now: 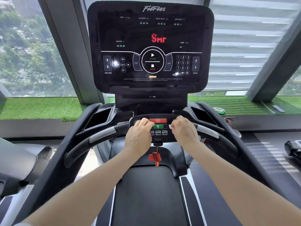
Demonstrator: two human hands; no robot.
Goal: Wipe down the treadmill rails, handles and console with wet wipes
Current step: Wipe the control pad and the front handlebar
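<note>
Both hands work the lower control panel of the black treadmill.
Left hand (138, 132) rests curled on the dark oval button panel (158, 129), likely steadying; right hand (183, 129) pinches a small white wet wipe (170, 126) against it, beside the green button (158, 126), to scrub there.

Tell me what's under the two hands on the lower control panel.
Between the left hand and right hand show a red stop button, a green button and speed keys. A white wipe peeks from the right hand. The panel's ends are covered.
</note>
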